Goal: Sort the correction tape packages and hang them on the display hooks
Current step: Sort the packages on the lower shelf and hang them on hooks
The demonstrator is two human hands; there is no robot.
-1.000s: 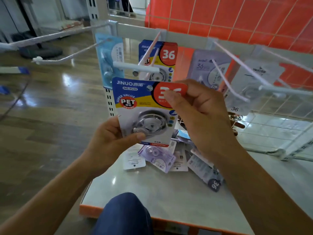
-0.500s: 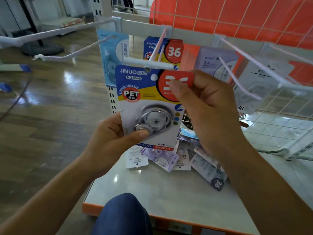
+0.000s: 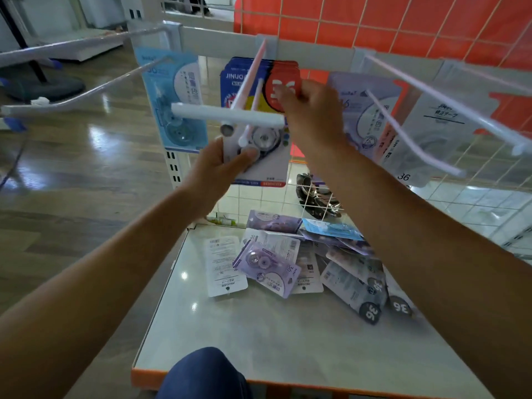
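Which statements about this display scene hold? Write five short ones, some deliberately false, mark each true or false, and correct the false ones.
1. Both the left hand and the right hand hold the blue-and-red package. True.
2. The light blue package hangs to the right of the held one. False: it hangs to its left.
3. A loose pile of packages lies on the shelf. True.
4. The grid panel at the back is green. False: it is orange-red.
5. The right hand grips the held package's bottom edge. False: it pinches the top red corner; the left hand holds the lower part.
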